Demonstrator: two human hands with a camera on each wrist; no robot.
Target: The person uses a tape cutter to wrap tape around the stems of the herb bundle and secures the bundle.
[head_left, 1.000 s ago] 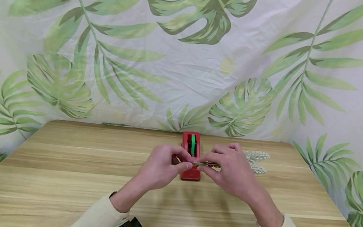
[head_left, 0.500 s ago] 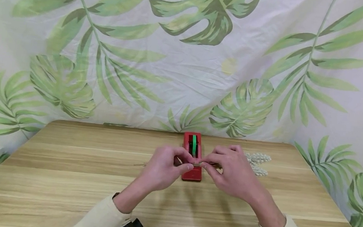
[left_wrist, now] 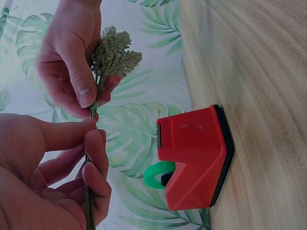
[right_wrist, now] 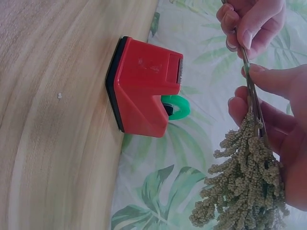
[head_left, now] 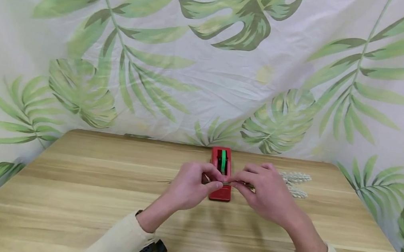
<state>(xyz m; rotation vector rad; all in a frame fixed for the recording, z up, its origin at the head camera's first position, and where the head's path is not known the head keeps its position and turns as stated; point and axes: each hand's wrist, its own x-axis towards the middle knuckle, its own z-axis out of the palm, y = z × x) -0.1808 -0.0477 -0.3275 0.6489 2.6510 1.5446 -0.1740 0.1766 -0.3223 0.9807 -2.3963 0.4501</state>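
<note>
A bunch of dried flowers with pale, beady heads (head_left: 296, 177) lies sideways between the two hands above the table. My left hand (head_left: 191, 186) pinches the thin stems (left_wrist: 89, 201) between thumb and fingers, and their ends stick out past it to the left. Closer to the heads, my right hand (head_left: 269, 194) pinches the same stems, its fingertips almost touching the left ones. A small green patch (right_wrist: 246, 68) shows on the stems by the right thumb. Just behind the hands stands a red tape dispenser (left_wrist: 196, 148) with a roll of green tape (right_wrist: 179, 109).
The wood-grain table (head_left: 91, 196) reaches back to a white cloth with printed green leaves (head_left: 206, 82). The dispenser's toothed cutting edge (left_wrist: 159, 135) faces the hands. A tiny pale speck (right_wrist: 60, 96) lies on the tabletop.
The head view has swung slightly, so everything sits further right in it. The right thumb has shifted a little along the stems; both hands still pinch them.
</note>
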